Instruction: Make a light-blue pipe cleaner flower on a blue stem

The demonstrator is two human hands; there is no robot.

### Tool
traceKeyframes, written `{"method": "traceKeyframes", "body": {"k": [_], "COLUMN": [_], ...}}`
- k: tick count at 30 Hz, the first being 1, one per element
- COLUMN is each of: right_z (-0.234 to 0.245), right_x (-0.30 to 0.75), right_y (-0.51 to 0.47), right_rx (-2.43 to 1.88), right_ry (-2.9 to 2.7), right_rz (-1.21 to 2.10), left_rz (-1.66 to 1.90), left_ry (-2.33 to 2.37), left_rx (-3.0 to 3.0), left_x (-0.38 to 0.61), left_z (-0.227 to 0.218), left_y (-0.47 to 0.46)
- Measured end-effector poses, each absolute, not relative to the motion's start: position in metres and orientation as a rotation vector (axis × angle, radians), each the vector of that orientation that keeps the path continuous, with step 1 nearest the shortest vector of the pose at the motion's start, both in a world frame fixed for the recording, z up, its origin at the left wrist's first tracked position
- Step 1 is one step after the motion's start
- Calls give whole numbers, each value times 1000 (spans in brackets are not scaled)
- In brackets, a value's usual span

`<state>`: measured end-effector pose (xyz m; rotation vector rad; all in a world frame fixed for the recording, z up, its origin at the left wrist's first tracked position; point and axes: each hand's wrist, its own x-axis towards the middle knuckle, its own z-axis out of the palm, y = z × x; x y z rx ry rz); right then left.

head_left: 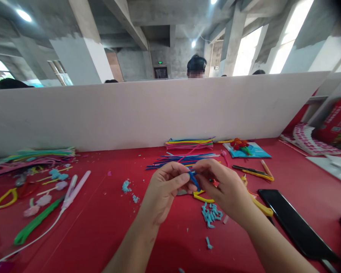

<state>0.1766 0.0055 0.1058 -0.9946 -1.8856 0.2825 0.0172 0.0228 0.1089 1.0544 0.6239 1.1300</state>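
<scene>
Above the middle of the red table, my left hand [170, 185] and my right hand [223, 185] meet fingertip to fingertip. A short, bent blue pipe cleaner [193, 181] is pinched between them, its lower end hanging down by my left fingers. Both hands are closed, and the fingers partly cover the piece. Below my right hand lies a small pile of light-blue cut pieces [211, 215], with a single light-blue piece [208, 243] nearer to me. Just behind the fingers is a bundle of dark-blue pipe cleaners [167, 161]. A yellow-handled tool [203, 197] is partly hidden under my right hand.
A black phone [295, 222] lies at right, by yellow-handled cutters [255, 172]. A white hot tool [74, 191] with a cord, a green strip [38, 222] and yellow-handled scissors [6, 198] lie left. A white partition [130, 113] closes off the back; a person's head [196, 65] shows beyond.
</scene>
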Motion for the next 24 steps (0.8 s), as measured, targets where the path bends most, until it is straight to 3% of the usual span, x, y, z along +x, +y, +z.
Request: {"method": "traceKeyframes", "body": {"k": [6,17,24], "right_z": [102,102,106], "right_x": [173,169,174], "right_y": [3,0,2], "right_rx": [-1034,-864,-870], "right_ry": [-1797,-2098,-2229], "right_rz": [446,50,-34], "left_rz": [1081,1119,1043], "left_ry": [630,761,699], "left_rx": [1056,1176,1095], "left_x": [14,17,17], "left_z": [107,104,97], "left_y": [23,26,29]}}
